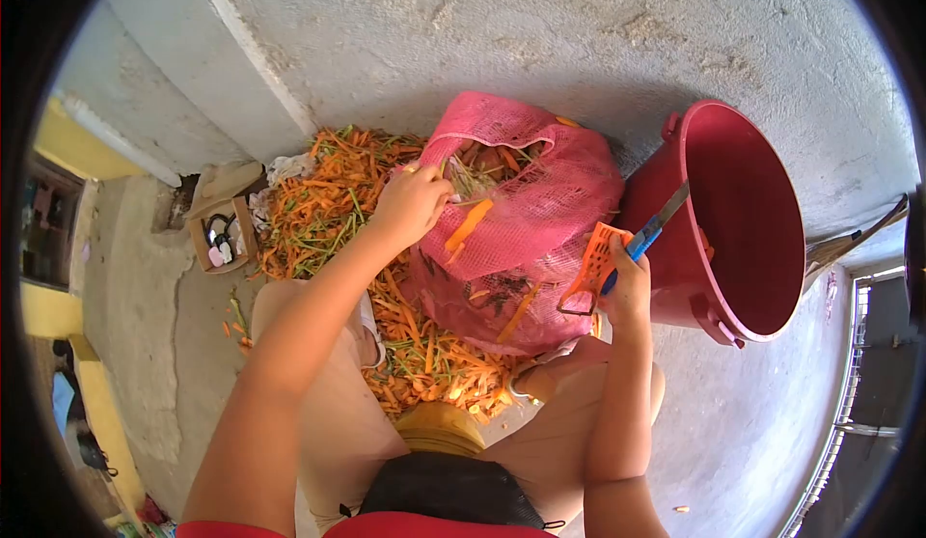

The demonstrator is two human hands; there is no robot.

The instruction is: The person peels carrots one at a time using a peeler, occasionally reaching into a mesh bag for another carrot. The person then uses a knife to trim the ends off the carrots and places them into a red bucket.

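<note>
A red mesh sack [540, 210] stands before me, its mouth agape, with carrots and pale stems [482, 169] showing inside. My left hand [413, 208] is closed at the left side of that mouth, fingers pinching the mesh rim; whether a stem is also in them is hidden. To the right of the sack, my right hand [629, 289] grips two tools together: an orange peeler [590, 266] and a knife [658, 223] with a blue handle, its blade pointing up and right. Strips of carrot peel [469, 225] cling to the sack's front.
Orange peelings with green stems [333, 195] are heaped left of and below the sack. A large dark-red bucket [675, 268] leans at the right, its mouth facing me. A small cardboard box [224, 239] sits at left. Behind rises a grey wall [540, 36].
</note>
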